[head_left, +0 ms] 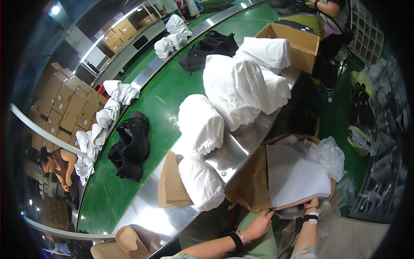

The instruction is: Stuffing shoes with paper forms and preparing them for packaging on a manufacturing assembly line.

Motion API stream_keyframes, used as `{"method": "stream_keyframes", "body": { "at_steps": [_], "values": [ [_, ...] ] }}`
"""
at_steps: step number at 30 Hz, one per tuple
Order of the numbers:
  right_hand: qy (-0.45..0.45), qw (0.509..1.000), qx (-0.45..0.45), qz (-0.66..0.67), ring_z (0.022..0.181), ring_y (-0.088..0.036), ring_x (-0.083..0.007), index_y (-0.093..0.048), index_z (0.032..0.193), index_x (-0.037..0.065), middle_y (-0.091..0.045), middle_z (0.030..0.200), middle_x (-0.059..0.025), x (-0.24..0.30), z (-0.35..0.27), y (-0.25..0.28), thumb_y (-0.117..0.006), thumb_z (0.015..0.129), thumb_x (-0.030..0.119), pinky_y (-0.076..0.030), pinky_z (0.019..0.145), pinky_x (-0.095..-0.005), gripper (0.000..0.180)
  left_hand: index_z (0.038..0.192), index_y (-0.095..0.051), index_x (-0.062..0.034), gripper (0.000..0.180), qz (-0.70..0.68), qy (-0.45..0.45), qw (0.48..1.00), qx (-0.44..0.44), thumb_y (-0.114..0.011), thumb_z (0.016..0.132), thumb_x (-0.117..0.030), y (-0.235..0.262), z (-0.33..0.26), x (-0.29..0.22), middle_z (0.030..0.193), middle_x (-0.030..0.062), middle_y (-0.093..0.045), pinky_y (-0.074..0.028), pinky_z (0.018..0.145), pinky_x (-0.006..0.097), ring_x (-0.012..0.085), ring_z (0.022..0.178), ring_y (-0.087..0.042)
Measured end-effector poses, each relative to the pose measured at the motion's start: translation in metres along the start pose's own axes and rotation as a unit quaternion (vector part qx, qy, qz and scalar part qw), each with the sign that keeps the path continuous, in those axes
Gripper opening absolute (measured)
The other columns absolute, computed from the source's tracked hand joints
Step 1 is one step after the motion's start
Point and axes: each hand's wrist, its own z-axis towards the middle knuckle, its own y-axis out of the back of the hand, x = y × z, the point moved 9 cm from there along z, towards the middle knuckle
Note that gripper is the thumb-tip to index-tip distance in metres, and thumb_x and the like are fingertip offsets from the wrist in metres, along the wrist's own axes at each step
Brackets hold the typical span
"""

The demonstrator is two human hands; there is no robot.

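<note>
My left hand (258, 225) is at the near edge of a brown paper sheet (249, 181), its fingers pinched together at the paper's lower corner. My right hand (311, 204), to its right, has its fingers curled over the near edge of a white paper sheet (297, 172). Exactly what lies between the fingers of each hand is partly hidden. The brown and white sheets lie side by side over a round, brown-rimmed container (333, 190) beside the metal ledge. Crumpled clear plastic (331, 157) sits at the container's right side.
White-wrapped bundles (235, 88) and folded brown cardboard (173, 183) rest on the metal ledge (151, 216). Black shoes (131, 144) sit on the green conveyor belt (166, 99). Beyond are an open carton (297, 47) and co-workers, one at the left (64, 168). Bagged items (384, 142) hang right.
</note>
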Motion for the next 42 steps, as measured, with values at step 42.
{"method": "stream_keyframes", "body": {
  "at_steps": [42],
  "values": [
    [0.462, 0.729, 0.451, -0.228, 0.116, -0.047, -0.0216, -0.042, 0.131, 0.005, -0.047, 0.130, -0.0102, 0.143, -0.604, -0.218, -0.054, 0.087, 0.021, -0.041, 0.095, -0.0328, 0.048, 0.143, -0.005, -0.0108, 0.094, -0.444, -0.263, 0.855, -0.047, -0.071, 0.078, -0.022, 0.250, -0.044, -0.269, 0.147, 0.0164, -0.015, -0.021, 0.106, 0.041, 0.0249, 0.136, -0.016]
  ]
}}
